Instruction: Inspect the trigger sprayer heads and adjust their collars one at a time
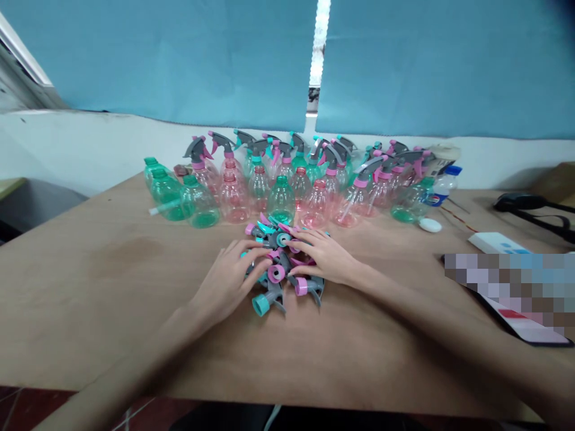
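Observation:
A pile of grey spray trigger heads (282, 261) with pink or turquoise collars lies on the table between my hands. My left hand (233, 270) rests against the pile's left side, fingers apart and touching the heads. From the right, my right hand (331, 256) reaches over the pile with its fingers spread, and no head is plainly gripped in it. Nearest me are a turquoise-collared trigger head (266, 302) and a pink-collared trigger head (308, 286). Parts of the pile are hidden under my fingers. Just behind stand topless bottles, among them a green bottle (281, 203) and a pink bottle (315, 206).
Several bottles with trigger heads fitted, such as a pink one (357, 194), stand farther back by the wall. To the right are a Pepsi bottle (444, 185), a white round object (430, 225), a white box (496, 243) and a partly blurred-out flat device (512, 320).

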`<action>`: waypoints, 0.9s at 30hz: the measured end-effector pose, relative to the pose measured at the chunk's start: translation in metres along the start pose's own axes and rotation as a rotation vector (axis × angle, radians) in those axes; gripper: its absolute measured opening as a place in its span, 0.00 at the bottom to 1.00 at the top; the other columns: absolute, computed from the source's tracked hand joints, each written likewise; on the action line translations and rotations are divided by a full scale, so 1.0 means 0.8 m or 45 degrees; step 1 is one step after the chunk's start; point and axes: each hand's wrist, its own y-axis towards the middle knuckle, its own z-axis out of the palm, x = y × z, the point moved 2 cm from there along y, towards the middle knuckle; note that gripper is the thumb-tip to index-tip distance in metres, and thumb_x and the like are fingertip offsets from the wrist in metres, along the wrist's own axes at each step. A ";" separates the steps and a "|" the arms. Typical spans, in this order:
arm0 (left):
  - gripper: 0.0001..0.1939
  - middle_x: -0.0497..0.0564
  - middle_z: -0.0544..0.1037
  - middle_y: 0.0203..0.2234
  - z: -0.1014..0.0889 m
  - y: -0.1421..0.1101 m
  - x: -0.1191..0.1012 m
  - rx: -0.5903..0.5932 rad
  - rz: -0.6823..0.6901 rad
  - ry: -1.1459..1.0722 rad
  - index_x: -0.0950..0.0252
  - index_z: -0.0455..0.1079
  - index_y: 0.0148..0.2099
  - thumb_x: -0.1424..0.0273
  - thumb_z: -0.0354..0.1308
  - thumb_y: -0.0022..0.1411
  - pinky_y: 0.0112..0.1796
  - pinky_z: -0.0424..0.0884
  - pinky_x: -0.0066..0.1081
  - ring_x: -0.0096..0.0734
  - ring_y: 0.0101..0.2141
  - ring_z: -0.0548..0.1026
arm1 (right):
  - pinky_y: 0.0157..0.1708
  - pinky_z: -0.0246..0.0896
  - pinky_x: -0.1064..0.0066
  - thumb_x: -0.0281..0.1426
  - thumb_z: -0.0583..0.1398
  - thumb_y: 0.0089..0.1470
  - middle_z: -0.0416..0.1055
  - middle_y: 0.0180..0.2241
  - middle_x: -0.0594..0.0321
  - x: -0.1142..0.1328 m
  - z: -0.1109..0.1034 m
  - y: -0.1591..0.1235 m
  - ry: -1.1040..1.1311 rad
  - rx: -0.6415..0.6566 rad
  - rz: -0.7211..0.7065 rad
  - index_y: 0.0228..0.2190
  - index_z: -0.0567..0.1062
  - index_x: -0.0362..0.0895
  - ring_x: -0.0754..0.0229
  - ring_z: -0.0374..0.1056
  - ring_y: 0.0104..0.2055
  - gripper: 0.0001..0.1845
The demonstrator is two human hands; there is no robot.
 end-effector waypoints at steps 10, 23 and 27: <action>0.19 0.56 0.71 0.45 0.008 -0.014 -0.043 0.010 0.107 0.154 0.62 0.68 0.49 0.57 0.56 0.60 0.45 0.64 0.45 0.45 0.45 0.68 | 0.59 0.46 0.47 0.59 0.56 0.44 0.53 0.62 0.45 0.045 -0.022 -0.038 0.102 0.112 0.174 0.58 0.60 0.42 0.44 0.48 0.64 0.48; 0.12 0.56 0.76 0.41 0.030 -0.005 -0.041 -0.205 0.172 0.297 0.66 0.70 0.44 0.65 0.53 0.61 0.41 0.66 0.42 0.45 0.41 0.72 | 0.61 0.45 0.54 0.48 0.54 0.56 0.57 0.60 0.47 0.029 -0.001 -0.046 0.082 -0.069 0.131 0.55 0.63 0.38 0.51 0.50 0.63 0.33; 0.13 0.55 0.75 0.39 0.015 0.001 -0.053 -0.305 0.207 0.270 0.66 0.68 0.47 0.67 0.53 0.61 0.41 0.68 0.40 0.42 0.39 0.73 | 0.61 0.45 0.55 0.48 0.55 0.55 0.61 0.57 0.49 0.036 -0.023 -0.045 0.108 -0.189 0.066 0.56 0.60 0.39 0.54 0.54 0.62 0.35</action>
